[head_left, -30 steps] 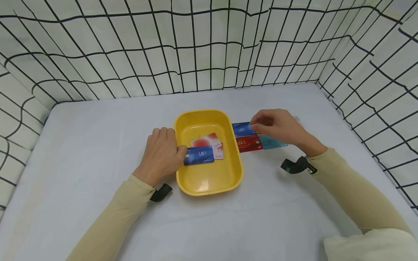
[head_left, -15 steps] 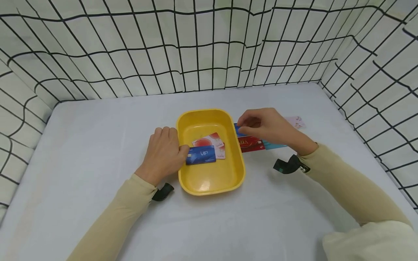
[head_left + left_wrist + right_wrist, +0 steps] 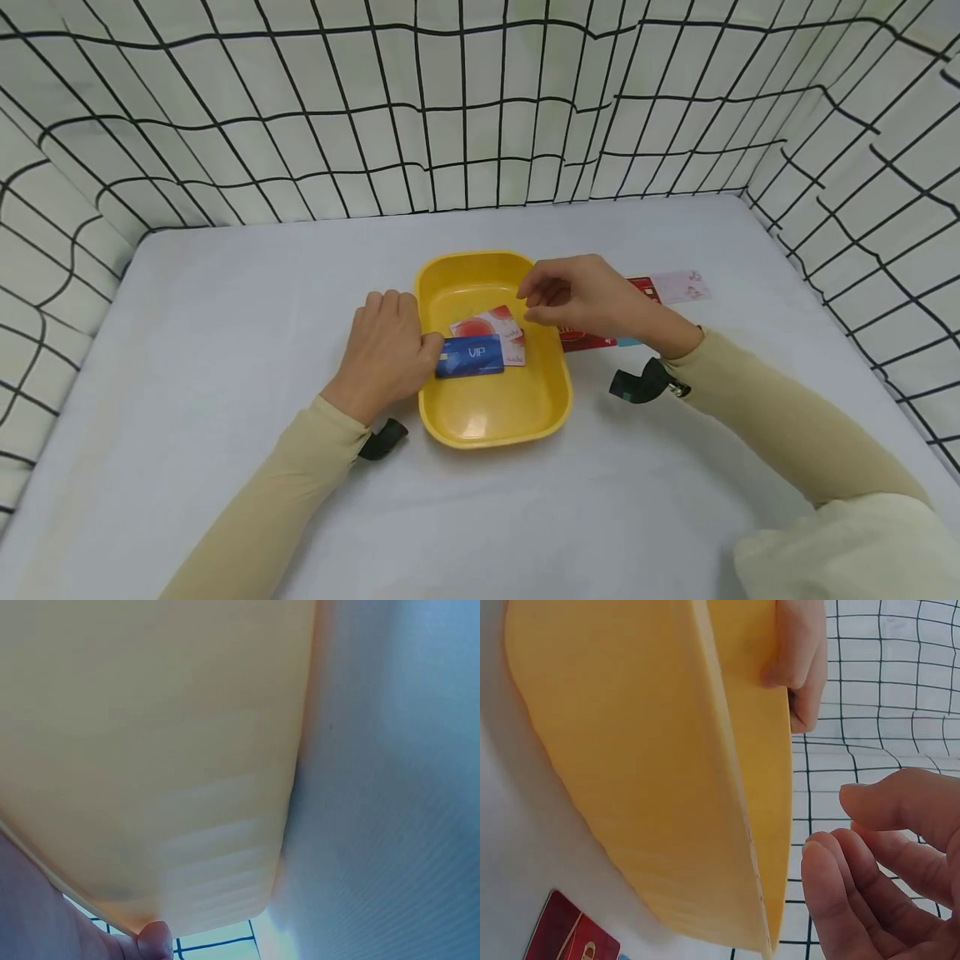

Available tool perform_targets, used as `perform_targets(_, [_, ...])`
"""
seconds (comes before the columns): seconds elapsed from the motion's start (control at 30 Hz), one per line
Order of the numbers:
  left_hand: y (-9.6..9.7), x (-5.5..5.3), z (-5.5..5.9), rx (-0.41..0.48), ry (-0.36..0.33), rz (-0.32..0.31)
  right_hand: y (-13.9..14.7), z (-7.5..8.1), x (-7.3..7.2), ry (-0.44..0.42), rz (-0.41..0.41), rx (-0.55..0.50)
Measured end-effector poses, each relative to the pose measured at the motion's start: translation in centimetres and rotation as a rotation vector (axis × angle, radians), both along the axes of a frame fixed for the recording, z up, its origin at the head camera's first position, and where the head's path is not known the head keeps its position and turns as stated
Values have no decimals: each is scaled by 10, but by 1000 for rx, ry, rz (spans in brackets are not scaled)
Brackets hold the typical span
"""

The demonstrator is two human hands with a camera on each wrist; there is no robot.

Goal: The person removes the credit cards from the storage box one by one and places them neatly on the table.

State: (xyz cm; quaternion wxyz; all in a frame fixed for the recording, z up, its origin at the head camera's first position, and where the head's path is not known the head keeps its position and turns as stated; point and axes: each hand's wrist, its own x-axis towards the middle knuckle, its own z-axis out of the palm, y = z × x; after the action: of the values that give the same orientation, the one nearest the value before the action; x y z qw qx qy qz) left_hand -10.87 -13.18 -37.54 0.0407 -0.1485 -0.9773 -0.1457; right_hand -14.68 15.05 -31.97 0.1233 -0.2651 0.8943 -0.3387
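Gripping yellow tray (image 3: 498, 408), left hand (image 3: 388, 352), right hand (image 3: 588, 298) above, fingers (image 3: 826, 879) bent

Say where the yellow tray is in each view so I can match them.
Head: the yellow tray sits near the middle.
Left wrist: the tray fills the left and middle.
Right wrist: the tray spans left and middle, top to bottom.
Shared landmark: the left hand; respectively left of centre, lower left, top.

Fitted tan sleeves (image 3: 795, 429), black curved wrist mounts (image 3: 639, 387), cream cloth (image 3: 847, 546).
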Motion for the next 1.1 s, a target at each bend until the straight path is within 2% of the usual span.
perform_targets(0.47, [1, 1, 1, -17, -11, 7, -19, -5, 3, -9, 76, 15])
perform_targets(0.77, [1, 2, 2, -12, -10, 14, -30, -14, -3, -1, 148, 41])
perform_targets(1.1, [1, 2, 1, -11, 0, 7, -39, -20, -7, -24, 182, 58])
